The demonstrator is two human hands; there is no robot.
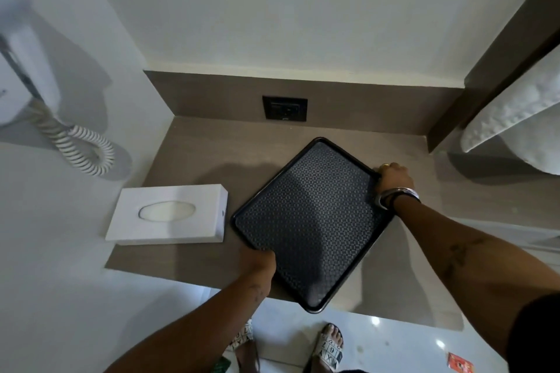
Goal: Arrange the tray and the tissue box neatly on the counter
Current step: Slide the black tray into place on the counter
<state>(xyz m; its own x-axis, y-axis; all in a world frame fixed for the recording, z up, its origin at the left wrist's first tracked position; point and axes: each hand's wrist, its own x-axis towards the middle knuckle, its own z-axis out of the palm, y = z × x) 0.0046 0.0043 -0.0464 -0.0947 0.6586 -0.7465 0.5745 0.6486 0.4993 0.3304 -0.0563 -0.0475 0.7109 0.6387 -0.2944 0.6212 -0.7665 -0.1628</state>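
A black rectangular tray [306, 221] with a patterned inside lies askew on the grey-brown counter [200, 148], one corner sticking out past the front edge. My left hand [257, 260] grips its near left rim. My right hand [394, 177], with bangles on the wrist, grips its far right corner. A white tissue box [168, 212] with an oval opening lies flat at the counter's left end, a small gap away from the tray.
A black wall socket [285, 108] sits in the backsplash behind the tray. A white hair dryer with a coiled cord [78, 142] hangs on the left wall. A white towel [515, 118] hangs at the right. My sandalled feet [328, 345] stand on the shiny floor below.
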